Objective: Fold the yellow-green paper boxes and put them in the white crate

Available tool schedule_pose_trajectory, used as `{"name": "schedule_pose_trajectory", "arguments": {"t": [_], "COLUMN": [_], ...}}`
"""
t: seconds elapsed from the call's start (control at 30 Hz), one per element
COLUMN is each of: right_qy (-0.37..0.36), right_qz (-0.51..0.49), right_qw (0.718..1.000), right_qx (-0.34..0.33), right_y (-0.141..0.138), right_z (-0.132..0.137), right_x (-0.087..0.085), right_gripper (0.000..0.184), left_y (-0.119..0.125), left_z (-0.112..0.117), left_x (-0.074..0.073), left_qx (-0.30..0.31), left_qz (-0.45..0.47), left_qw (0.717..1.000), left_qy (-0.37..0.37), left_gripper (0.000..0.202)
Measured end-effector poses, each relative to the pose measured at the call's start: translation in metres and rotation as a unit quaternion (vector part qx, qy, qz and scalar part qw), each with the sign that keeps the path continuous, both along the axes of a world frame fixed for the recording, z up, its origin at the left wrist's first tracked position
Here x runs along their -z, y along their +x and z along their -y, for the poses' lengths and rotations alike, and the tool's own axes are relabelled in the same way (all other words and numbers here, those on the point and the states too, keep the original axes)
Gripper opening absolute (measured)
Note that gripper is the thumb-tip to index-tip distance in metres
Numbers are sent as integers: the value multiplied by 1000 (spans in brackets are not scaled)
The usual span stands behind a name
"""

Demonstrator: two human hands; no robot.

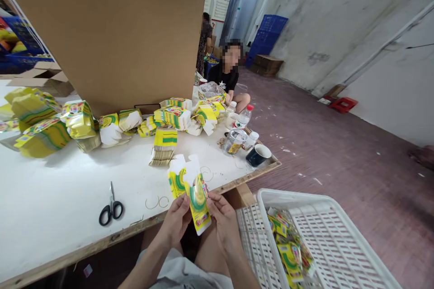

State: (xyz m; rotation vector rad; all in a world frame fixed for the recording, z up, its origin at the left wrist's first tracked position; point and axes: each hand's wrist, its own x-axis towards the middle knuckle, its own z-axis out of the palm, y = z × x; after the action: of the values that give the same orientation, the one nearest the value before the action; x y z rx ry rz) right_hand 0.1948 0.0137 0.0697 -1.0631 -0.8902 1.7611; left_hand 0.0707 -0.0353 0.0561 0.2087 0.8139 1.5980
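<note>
Between my two hands is a yellow and green printed carton [198, 203], tilted, with white flaps at its upper end. The fingers of my left hand [176, 219] are closed on its left side. My right hand [222, 214] pinches its right edge. Just behind it, at the table's edge, lies another yellow carton [176, 183] with white flaps, partly hidden. A stack of flat cartons [163, 146] rests a little farther back. Black-handled scissors [111, 207] lie on the white table to the left, near a few thin rubber bands [158, 202].
A white plastic basket [305, 196] holding several cartons stands at my right. Bundles of yellow cartons [44, 122] line the table before a large cardboard sheet [135, 36]. A dark mug [258, 155], a jar [233, 141] and bottles crowd the right corner. Another person [225, 72] sits beyond.
</note>
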Motion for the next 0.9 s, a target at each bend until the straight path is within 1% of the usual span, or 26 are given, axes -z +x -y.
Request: {"name": "schedule_pose_trajectory", "arguments": {"t": [0.07, 0.17, 0.23, 0.3, 0.4, 0.5, 0.6, 0.7, 0.73, 0.77, 0.83, 0.87, 0.9], "right_qy": [24, 80, 112, 133, 145, 145, 164, 195, 206, 215, 228, 230, 230], "right_qz": [23, 86, 130, 161, 179, 191, 217, 250, 261, 268, 254, 233, 206], "right_qw": [999, 993, 985, 978, 972, 968, 961, 948, 943, 939, 939, 943, 949], "right_qx": [-6, -9, -18, -25, -43, -68, -53, -26, -25, -28, -48, -60, -71], "right_y": [3, 9, 12, 15, 16, 13, 11, 13, 15, 17, 22, 24, 26], "right_z": [0, 0, 1, 2, 7, 11, 14, 13, 12, 11, 6, 4, 1], "right_x": [-3, -7, -9, -10, -11, -9, -5, 0, 0, -1, -5, -9, -13], "right_gripper": [31, 30, 31, 32, 31, 32, 31, 27, 25, 23, 21, 27, 37], "left_y": [-2, -2, 0, 2, 5, 4, 3, 2, 2, 2, 1, 1, -1], "left_z": [2, 3, 3, 2, -1, -4, -6, -5, -3, -2, 2, 3, 4], "left_x": [-4, -12, -16, -16, -14, -10, -8, -11, -14, -17, -23, -27, -30], "left_qx": [19, 41, 42, 28, -12, -31, -31, -33, -30, -24, -2, 17, 38], "left_qz": [18, 41, 34, 19, -20, -96, -146, -181, -202, -226, -273, -290, -299], "left_qw": [1000, 998, 998, 999, 1000, 995, 989, 983, 979, 974, 962, 957, 953], "left_qy": [13, 39, 40, 27, -6, -22, -18, -18, -17, -15, -1, 11, 25], "left_gripper": [34, 31, 32, 32, 36, 38, 32, 28, 34, 45, 61, 63, 62]}}
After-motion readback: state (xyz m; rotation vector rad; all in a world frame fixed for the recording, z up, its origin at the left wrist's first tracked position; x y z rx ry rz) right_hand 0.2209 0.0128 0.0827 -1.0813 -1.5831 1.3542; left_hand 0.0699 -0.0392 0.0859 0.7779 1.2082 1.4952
